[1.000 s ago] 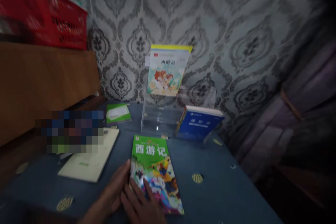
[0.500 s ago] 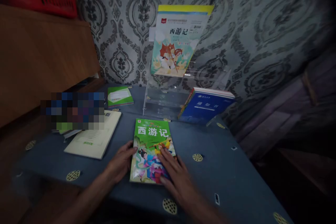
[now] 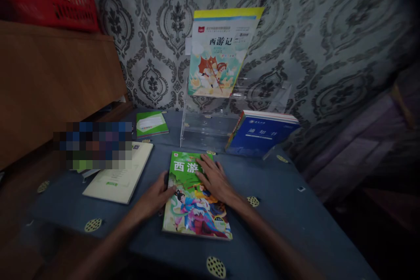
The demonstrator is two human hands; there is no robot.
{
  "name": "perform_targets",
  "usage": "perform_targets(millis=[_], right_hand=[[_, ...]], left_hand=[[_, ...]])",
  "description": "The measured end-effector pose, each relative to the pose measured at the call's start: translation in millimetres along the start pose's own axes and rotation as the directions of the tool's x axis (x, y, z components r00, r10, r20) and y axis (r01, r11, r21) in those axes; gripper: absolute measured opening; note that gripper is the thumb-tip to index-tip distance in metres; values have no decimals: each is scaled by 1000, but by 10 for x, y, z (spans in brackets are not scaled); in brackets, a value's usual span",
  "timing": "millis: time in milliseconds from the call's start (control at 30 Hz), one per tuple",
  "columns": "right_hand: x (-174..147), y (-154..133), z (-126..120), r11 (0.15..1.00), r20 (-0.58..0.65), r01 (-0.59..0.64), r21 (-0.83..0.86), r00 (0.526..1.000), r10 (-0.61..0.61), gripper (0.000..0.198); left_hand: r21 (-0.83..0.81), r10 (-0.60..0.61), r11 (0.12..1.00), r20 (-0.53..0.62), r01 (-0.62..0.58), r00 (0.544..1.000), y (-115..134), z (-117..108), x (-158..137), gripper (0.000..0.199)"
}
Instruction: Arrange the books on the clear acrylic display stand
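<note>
OK so rn I'd call this the steadying / squaring-up bit: green-topped illustrated paperback is lying flat, cover up, near middle of the surface. My left grip is at its left edge, thumb on the cover, rest of the fingers mostly hidden, so idk if it's actually pinching. My right grip is spread palm-down over the far right part, fingers hiding some of the title, not closed on anything. IMO the next move calls for light, even pressure bc the cover's glossy & could slip.

Materials-wise: clear acrylic stand at the far side, thin see-thru panels, w/ a yellow-topped paperback propped high and a thick, blocky blue 通知书 book leaning low on the right. A matte-looking cream book lies flat to the left.
</note>
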State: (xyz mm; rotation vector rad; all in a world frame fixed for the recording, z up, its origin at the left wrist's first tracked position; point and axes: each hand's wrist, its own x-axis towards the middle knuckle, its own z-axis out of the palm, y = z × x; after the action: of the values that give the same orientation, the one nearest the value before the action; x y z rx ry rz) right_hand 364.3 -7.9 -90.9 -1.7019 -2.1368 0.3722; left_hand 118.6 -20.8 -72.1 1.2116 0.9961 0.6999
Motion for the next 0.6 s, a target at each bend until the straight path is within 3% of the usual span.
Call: perform_targets(millis=[67,167,233,300,367,467,533,600], right_hand=[[83,98,59,998,-82,23,59,997,-18,51],[163,289,161,977,-227,66,204,974,-19,47],[191,396,192,944,-296,78,321,955,22,47],[205,462,179,890,-334,63,451,937,102,49],[214,490,138,788,-327,40,614,922,207,54],[227,498,80,517,-247,37,855,906,344,60],[238,503,65,359,-209,63,931,899,385,64],[250,512,68,280,-194,80,957,894,405,64]], left_hand=[[281,101,957,-69,-78,992,105,-37,-2,49],[681,284,723,-144,-113,948,284,-43,60,32],[833,330,549,-139,-71,934,360,-25,165,36],[903,335,428,-113,-45,935,377,-3,305,40],[932,338,358,-79,-51,938,348,24,448,40],[957,361,266,14,-118,933,291,96,632,41],[964,367,203,88,-172,926,275,181,743,42],[960,369,178,138,-216,919,275,295,855,42]])
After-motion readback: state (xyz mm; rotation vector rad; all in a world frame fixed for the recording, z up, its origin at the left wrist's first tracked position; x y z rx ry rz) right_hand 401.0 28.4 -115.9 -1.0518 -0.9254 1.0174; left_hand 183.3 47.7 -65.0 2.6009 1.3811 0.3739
